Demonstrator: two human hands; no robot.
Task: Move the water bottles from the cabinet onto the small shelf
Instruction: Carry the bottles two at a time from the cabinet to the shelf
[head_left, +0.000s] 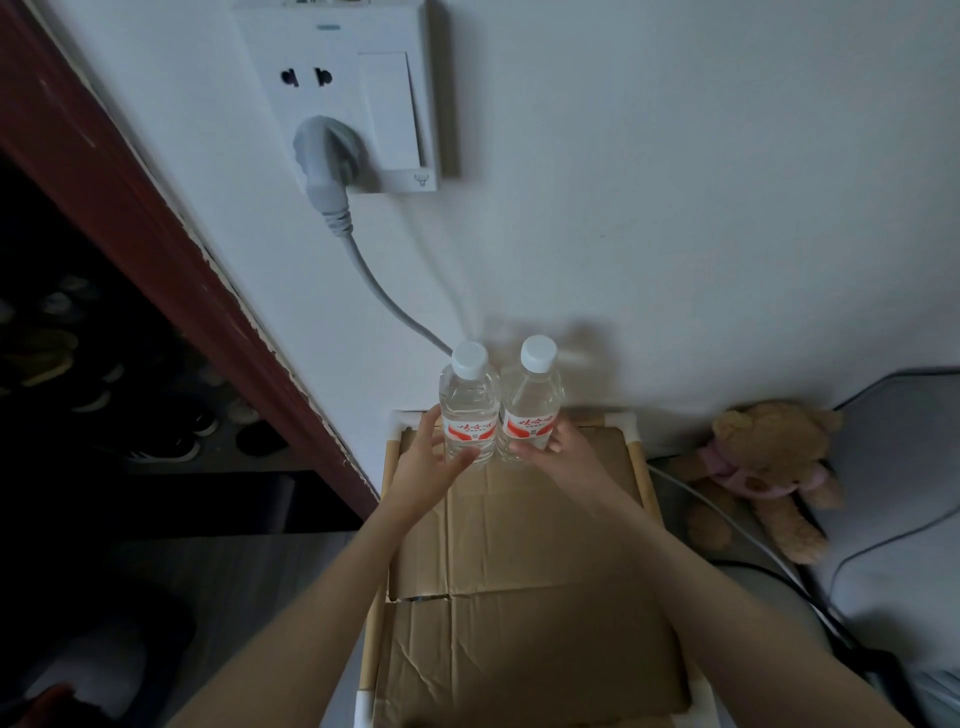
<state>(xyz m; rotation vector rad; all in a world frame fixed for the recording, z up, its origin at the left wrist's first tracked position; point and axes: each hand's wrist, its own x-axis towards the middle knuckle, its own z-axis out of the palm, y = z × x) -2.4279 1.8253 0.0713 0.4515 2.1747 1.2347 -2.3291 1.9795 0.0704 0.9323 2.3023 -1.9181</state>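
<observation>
Cardboard sheet (535, 597) covered the top of the small shelf (640, 470), lower centre of frame. Two water bottles stood upright at its far edge by the wall, touching each other: left bottle (467, 410), right bottle (531, 402). Left hand (428, 467) had fingers loosely spread around the left bottle, thumb across its label; right hand (563, 452) curled round the right bottle's lower body. Both looked to be setting down. My read: seat the bases flat on the cardboard before letting go, since the creased sheet could rock them. White wall behind held an outlet plate (340, 93) with grey plug (324, 166), upper left. Teddy bear (763, 467) lay at right; dark cabinet (78, 338) at left.
</observation>
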